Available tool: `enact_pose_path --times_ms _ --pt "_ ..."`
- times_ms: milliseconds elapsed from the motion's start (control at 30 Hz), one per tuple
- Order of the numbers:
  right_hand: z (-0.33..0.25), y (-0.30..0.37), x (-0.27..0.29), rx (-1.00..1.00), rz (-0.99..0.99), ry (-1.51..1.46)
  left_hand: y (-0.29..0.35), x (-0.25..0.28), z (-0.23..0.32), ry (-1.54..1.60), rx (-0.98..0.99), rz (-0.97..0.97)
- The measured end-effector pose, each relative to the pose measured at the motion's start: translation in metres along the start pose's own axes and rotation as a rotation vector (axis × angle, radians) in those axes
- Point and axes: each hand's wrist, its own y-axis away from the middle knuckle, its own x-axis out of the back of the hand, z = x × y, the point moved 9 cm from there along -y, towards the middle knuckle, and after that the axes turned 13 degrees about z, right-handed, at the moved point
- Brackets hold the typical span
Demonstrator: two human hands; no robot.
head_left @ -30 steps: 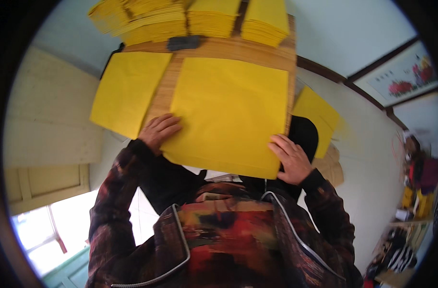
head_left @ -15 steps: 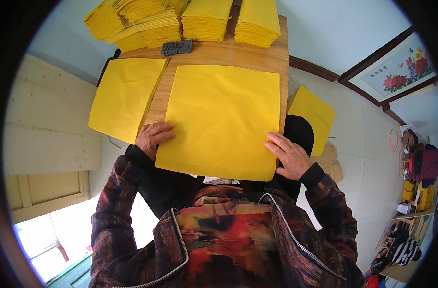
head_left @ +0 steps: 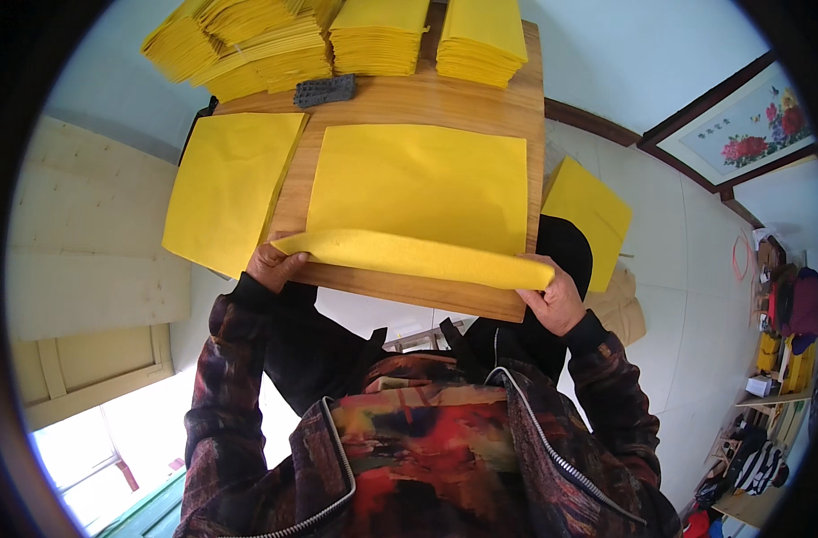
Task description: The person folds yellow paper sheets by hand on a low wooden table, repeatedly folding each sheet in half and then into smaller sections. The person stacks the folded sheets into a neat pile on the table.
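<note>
A yellow sheet [head_left: 422, 179], of paper or felt by its look, lies on the wooden table in front of me. Its near edge is lifted and curled over in a long fold that runs from hand to hand. My left hand [head_left: 272, 266] pinches the left end of this fold, thumb on the near side. At the right end, my right hand [head_left: 555, 296] grips the corner, its thumb below and fingers behind the sheet. To the left of my left hand rests a stack of flat yellow sheets [head_left: 229, 188].
Several stacks of folded yellow sheets [head_left: 382, 40] stand along the far side of the table [head_left: 400, 285]. A dark grey textured block [head_left: 325, 90] lies before them. Right of the table, more yellow sheets [head_left: 588, 215] sit beside a black rounded shape [head_left: 563, 242].
The sheet lay flat, overhanging the table's near edge, with my hands resting on its sides. Now its near edge is raised and turned away from me, baring the table's front edge.
</note>
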Motion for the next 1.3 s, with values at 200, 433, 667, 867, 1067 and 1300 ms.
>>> enact_pose_path --times_ms 200,433,667,867,1067,1300 --pt "0.026 -0.006 -0.001 -0.310 0.206 -0.253 -0.018 0.001 -0.031 -0.060 0.253 0.133" --pt "0.036 -0.008 -0.002 -0.485 0.444 -0.270 -0.029 -0.001 -0.014 -0.343 0.269 0.236" --pt "0.021 -0.012 0.005 -0.459 0.433 0.018 -0.027 -0.006 -0.018 -0.141 0.308 0.275" --pt "0.010 -0.017 0.003 -0.310 0.444 0.181 -0.026 -0.008 -0.019 -0.272 0.317 0.293" --pt "0.004 -0.014 0.003 -0.231 0.462 0.293 -0.024 -0.013 -0.006 -0.245 0.243 0.334" --pt "0.004 -0.010 0.000 -0.249 0.476 0.216 -0.021 -0.010 -0.002 -0.288 0.193 0.399"
